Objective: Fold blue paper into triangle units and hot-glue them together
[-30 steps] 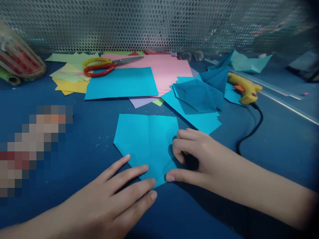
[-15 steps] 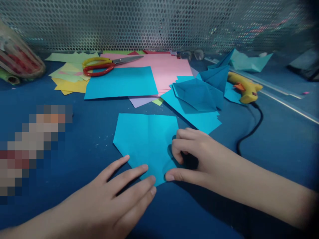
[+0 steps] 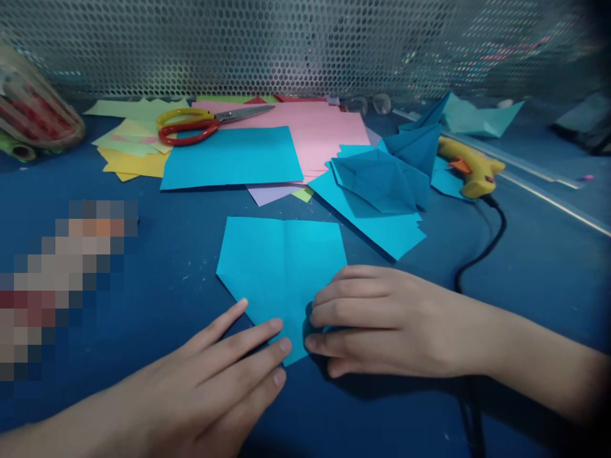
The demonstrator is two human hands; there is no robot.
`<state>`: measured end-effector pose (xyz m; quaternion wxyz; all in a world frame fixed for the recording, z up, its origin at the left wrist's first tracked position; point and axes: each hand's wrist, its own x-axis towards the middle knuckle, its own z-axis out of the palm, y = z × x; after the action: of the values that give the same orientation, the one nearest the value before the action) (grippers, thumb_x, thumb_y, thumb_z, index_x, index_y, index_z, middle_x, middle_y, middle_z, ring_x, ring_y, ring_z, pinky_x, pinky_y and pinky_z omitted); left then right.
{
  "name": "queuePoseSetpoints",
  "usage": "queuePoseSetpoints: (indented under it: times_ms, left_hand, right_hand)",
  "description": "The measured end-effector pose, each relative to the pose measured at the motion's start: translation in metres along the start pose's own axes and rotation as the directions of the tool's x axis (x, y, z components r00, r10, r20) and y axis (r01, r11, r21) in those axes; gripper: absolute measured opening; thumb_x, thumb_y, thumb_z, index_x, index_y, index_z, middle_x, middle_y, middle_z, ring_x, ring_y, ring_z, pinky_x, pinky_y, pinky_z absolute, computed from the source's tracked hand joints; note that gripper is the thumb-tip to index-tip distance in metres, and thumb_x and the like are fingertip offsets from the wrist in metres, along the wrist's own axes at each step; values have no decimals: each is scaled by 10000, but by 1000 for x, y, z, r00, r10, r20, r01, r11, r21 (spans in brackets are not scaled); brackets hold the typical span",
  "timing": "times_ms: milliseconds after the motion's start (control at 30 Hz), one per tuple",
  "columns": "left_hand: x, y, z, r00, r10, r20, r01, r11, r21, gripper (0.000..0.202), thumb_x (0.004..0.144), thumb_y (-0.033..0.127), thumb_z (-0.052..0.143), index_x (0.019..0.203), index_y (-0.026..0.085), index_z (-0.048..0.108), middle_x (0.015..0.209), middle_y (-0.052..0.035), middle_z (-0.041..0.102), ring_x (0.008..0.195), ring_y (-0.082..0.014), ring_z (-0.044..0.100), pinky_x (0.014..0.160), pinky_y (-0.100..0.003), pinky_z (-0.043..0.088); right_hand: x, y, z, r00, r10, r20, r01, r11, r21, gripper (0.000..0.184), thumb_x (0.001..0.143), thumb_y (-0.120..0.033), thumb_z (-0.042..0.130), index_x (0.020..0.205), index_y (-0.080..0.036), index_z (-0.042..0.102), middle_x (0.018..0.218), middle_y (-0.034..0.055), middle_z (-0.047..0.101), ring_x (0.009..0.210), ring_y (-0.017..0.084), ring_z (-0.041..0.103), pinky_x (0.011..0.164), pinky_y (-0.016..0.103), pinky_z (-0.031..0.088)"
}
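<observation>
A light-blue sheet of paper [image 3: 267,267] lies on the blue table in front of me, with a crease down its middle and slanted edges at its lower part. My left hand [image 3: 224,375] lies flat and open, its fingertips on the paper's lower left edge. From the other side, my right hand [image 3: 377,321] presses on the lower right edge. Its fingers are bent and close together, with the thumb beneath them at the paper's margin. The fingers hide that part of the paper.
Scissors [image 3: 188,130] lie across another blue sheet [image 3: 233,165] and pink paper [image 3: 324,133]. Folded blue paper pieces [image 3: 377,181] stand to the right, beside a yellow glue gun [image 3: 477,172] with a black cable. A jar [image 3: 42,108] is at the far left. Perforated metal [image 3: 267,51] closes the back.
My right hand has moved slightly down and left along the paper's edge, its fingers and thumb drawing closer together. My left fingers have slid back slightly, showing more of the bottom tip.
</observation>
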<state>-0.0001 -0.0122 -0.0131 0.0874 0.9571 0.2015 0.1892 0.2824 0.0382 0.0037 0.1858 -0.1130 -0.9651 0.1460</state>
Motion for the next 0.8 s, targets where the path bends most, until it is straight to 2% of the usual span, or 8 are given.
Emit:
queuePoseSetpoints:
  times_ms: [133,233,300,367,500,567,667,800]
  left_hand:
    - [-1,1,-8,999,-49,19,50,998,-39,468,919,-23,393,1210,201,684,1382,39,686,1464,-80,415,1281,-281,195]
    - [0,4,-6,997,-83,-2,83,997,-8,294,1033,160,461,1236,191,672,1293,24,733,1397,-102,496,1280,-276,199]
    - [2,5,-4,996,-91,-3,91,996,4,253,1047,240,494,1223,196,671,1285,36,733,1334,-112,544,1282,-269,186]
    - [4,5,-3,996,-86,-1,86,996,5,243,1036,209,494,1191,204,680,1233,46,746,1243,-112,592,1281,-263,175]
    - [6,5,-4,995,-99,13,99,995,1,255,993,160,508,1148,225,700,1048,62,761,1023,-113,638,1282,-264,154]
    - [6,5,-5,996,-91,19,91,996,1,259,984,158,513,1154,227,696,1038,64,757,1013,-118,636,1284,-270,149]
    - [8,5,-6,997,-75,-6,75,997,2,268,979,133,492,1122,220,701,1019,59,756,1012,-112,641,1273,-254,177]
    - [12,4,-6,992,-110,-69,109,994,-23,314,941,55,459,1048,203,715,1007,56,767,992,-83,662,1243,-195,225]
  right_hand:
    - [0,-3,0,1000,-14,9,15,999,-44,254,1079,-215,477,1072,-108,708,969,60,767,916,155,697,836,298,540]
    - [3,-7,0,999,-53,-2,52,991,-127,300,1080,-160,433,1031,-103,724,956,64,779,902,158,706,888,296,553]
    - [5,-8,-1,997,-78,-7,75,981,-179,347,1078,-127,395,1010,-113,734,947,63,783,898,161,705,961,314,540]
    - [6,-9,-1,996,-90,-5,87,974,-212,383,1080,-116,365,991,-125,738,931,61,780,883,164,698,986,338,527]
    - [8,-7,1,997,-80,-2,78,977,-199,338,1085,-162,401,982,-132,721,868,55,747,820,169,659,845,330,528]
    - [8,-5,4,999,-39,-12,36,985,-170,304,1084,-182,425,983,-133,708,843,51,723,785,170,625,778,322,500]
    - [9,-4,8,994,96,-48,-100,991,-88,288,1088,-237,448,965,-146,693,847,47,701,781,169,582,742,312,448]
    - [13,-3,12,956,288,-49,-285,957,50,220,1068,-293,501,1014,-168,674,853,27,668,783,166,553,748,311,398]
